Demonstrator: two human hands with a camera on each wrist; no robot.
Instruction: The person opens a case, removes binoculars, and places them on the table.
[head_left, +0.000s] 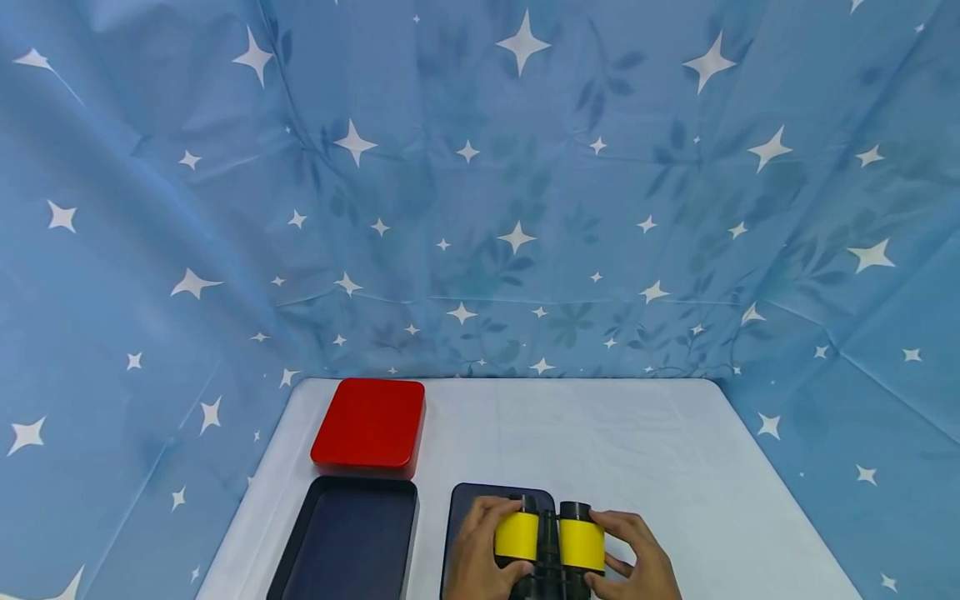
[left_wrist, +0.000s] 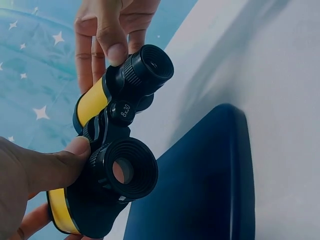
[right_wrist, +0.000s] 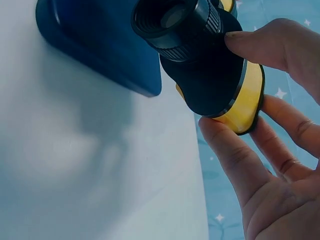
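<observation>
Both my hands hold a pair of yellow and black binoculars at the lower middle of the head view. My left hand grips the left barrel, its thumb on the black body near the eyepiece. The right barrel is pinched between thumb and fingers of my right hand. In the left wrist view the eyepieces point toward the camera, and "8x30" is printed on the central knob. Beneath the binoculars lies a dark blue, round-cornered box or lid, partly hidden by my left hand and the binoculars.
An open, dark shallow tray lies to the left on the white table. Behind it, touching or nearly so, sits a red square tin or lid. Blue star-patterned cloth surrounds the table at the back and sides.
</observation>
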